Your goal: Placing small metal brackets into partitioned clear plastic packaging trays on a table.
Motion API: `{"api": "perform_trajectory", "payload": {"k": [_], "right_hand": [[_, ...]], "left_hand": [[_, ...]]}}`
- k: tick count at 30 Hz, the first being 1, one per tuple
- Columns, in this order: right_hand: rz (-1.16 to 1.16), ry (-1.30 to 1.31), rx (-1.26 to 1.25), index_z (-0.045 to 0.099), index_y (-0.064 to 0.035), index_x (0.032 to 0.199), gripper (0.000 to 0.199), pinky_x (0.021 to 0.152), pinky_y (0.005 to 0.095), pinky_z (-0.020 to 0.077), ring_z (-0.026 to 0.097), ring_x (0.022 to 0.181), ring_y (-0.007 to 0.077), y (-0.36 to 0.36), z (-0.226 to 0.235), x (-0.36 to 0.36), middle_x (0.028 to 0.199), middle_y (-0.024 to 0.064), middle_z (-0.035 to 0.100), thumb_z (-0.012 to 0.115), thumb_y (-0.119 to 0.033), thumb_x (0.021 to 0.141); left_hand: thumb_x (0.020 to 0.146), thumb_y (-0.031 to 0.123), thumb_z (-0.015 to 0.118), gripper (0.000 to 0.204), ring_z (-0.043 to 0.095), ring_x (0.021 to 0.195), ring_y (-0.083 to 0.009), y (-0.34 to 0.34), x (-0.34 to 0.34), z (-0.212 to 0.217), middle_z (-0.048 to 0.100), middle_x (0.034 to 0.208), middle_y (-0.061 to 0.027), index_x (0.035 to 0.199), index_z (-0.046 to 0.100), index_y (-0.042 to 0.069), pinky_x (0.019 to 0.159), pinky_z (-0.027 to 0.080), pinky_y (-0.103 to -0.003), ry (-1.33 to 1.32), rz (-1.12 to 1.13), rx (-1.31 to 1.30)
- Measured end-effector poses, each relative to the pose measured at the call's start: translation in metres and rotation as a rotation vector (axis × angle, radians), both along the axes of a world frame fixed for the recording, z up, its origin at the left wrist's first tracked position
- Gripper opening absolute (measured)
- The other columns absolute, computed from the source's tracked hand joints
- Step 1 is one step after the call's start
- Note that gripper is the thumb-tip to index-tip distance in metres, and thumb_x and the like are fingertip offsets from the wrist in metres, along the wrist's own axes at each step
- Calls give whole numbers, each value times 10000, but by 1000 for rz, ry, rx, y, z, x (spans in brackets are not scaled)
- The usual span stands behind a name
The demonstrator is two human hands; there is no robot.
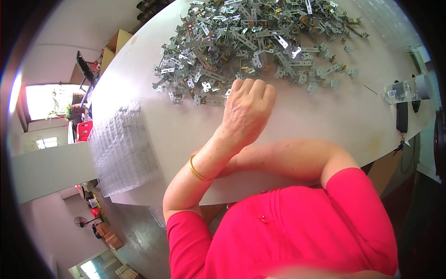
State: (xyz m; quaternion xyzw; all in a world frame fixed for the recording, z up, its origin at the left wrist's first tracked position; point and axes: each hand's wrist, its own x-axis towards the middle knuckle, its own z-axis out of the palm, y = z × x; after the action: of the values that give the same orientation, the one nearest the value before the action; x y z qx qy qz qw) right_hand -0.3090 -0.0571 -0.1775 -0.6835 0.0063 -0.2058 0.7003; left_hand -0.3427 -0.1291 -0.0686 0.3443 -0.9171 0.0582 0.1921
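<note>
Small metal brackets (211,51), a great many, heaped loose over the far middle of the white table (316,121); silver-grey, thin, stamped with round holes and slots; some long flat strips, others short and lobed; brass-coloured bits among them, a few orange specks; lying every way, flat, tilted, overlapping, some catching bright light; heap thickest toward the table's far part, thinning to a ragged single layer on the side facing the table's near edge; scattered pieces (333,83) toward the table's right side, some well apart from their neighbours; finer shapes deep in the heap too small to tell.
</note>
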Motion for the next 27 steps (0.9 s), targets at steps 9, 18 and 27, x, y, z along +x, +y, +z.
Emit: {"api": "perform_trajectory", "payload": {"k": [9, 18, 27], "right_hand": [[-160, 99, -85, 696, -44, 1015, 178, 901, 439, 495, 641, 1024, 368, -4, 28, -21, 1063, 216, 696, 594, -67, 870], [-356, 51, -504, 637, -47, 880, 51, 748, 475, 515, 641, 898, 386, -10, 30, -22, 900, 175, 682, 620, -68, 836], [-321, 64, -330, 633, -57, 927, 102, 722, 449, 513, 646, 846, 373, -16, 36, -29, 904, 154, 674, 636, -158, 912]], "left_hand": [[812, 45, 689, 142, 543, 740, -235, -8, 16, 19, 533, 766, -40, 858, 567, 101, 738, 414, -373, 107, 40, -153], [826, 5, 701, 141, 564, 669, -262, -15, 50, 36, 596, 735, -60, 837, 590, 92, 701, 406, -376, 476, 194, -181], [1003, 97, 588, 137, 415, 650, -92, -19, 116, 26, 464, 703, 26, 870, 598, 63, 718, 429, -284, 1588, 364, 594]]}}
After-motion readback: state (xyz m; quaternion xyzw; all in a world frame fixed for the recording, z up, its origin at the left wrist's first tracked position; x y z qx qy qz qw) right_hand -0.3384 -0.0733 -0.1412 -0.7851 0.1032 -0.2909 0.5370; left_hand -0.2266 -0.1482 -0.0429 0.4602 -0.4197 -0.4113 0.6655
